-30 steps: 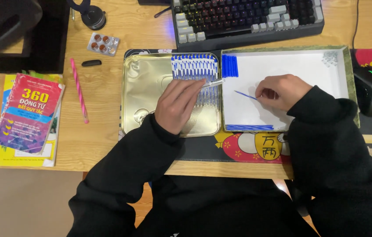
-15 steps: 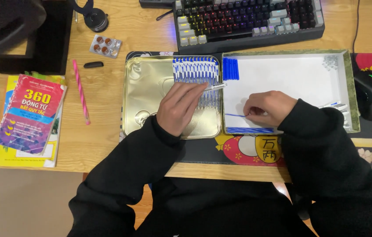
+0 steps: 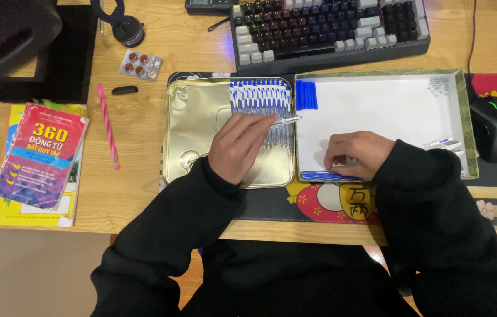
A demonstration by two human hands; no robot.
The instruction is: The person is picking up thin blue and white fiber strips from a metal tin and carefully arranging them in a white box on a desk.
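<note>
Right hand [image 3: 357,154] moved down onto blue refills [image 3: 333,175], fingers curled over them, left hand [image 3: 242,144] pinching pen barrel [image 3: 286,120]

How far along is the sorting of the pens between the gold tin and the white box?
Done: a row of blue refills lies along the near edge of the white box, with blue caps stacked in its far corner. In hand: the left hand holds one pen, and the right hand presses on the refills. Left: a full row of pens in the gold tin.
</note>
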